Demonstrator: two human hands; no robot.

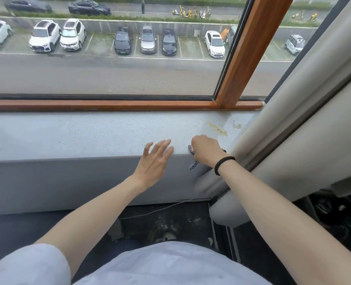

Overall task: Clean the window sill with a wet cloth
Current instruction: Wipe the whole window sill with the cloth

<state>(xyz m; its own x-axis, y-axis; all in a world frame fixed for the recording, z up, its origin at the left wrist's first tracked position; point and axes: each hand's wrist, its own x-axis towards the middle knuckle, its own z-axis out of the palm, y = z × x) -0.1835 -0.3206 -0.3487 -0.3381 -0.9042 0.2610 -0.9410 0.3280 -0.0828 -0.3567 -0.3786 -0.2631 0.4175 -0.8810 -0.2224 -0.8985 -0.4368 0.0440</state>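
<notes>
Right of centre, your right hand (204,148) gripped the cloth (193,159) on the sill (78,134); your left hand (155,159) hovered beside it, fingers spread

We see a pale grey, speckled window sill (78,132) running below the wooden window frame (108,104). Near its right end lie yellow-brown stains (217,128). At its front edge a checked cloth (191,150) sits bunched under our right hand (204,148).
</notes>
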